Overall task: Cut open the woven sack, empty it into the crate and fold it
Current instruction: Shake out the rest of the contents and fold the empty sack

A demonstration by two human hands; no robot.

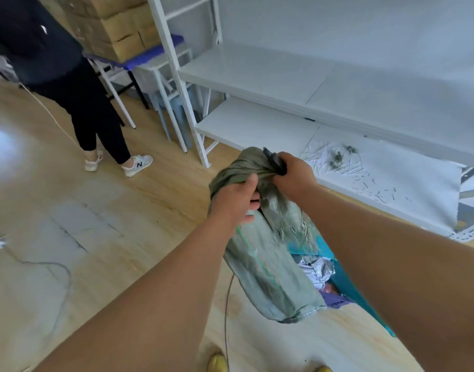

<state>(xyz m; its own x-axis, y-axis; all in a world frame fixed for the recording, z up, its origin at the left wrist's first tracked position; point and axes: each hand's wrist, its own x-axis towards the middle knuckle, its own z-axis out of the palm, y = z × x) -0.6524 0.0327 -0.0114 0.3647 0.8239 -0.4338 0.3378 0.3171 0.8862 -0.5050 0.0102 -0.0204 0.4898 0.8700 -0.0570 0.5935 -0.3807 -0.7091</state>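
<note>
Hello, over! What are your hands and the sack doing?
Left hand grips grey-green woven sack. Right hand grips sack, dark tool. Teal crate below. Nothing blocking.

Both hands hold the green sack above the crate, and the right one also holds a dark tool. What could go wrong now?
1. The right hand grips a dark tool against the bunched woven sack, close to the left hand; if it is a blade, a slip might cut it.
2. The sack hangs partly beside the teal crate, so contents may spill.
</note>
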